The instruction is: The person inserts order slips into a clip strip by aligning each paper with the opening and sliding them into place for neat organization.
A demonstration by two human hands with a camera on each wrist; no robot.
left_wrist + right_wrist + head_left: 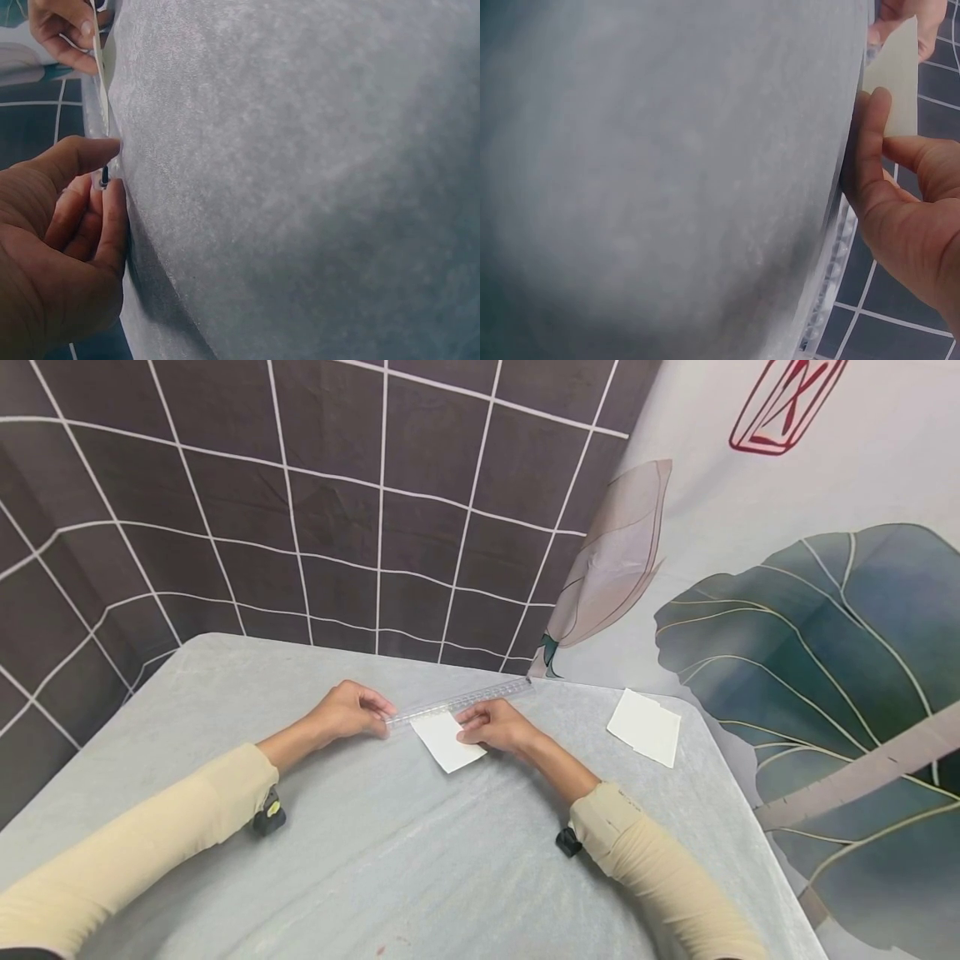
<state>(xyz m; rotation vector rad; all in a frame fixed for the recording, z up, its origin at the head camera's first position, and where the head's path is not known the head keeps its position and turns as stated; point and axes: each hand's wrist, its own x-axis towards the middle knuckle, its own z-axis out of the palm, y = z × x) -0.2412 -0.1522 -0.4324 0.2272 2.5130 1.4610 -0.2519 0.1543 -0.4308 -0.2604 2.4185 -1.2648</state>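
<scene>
A clear plastic ruler (502,691) lies slantwise near the table's back edge. My left hand (347,708) holds its left end between thumb and fingers; the left wrist view shows that end at the fingertips. My right hand (504,727) pinches a small white sheet of paper (446,745) by its right side, thumb on one face and fingers on the other in the right wrist view. The paper's upper edge runs along the ruler, overlapping it in the head view. Beyond the right hand, the ruler's holed strip (829,292) shows in the right wrist view.
More white paper sheets (645,727), slightly askew on each other, lie at the right of the table. A grey cloth (375,860) covers the table. Behind it hang a dark gridded curtain (330,527) and a leaf-patterned white one (705,527).
</scene>
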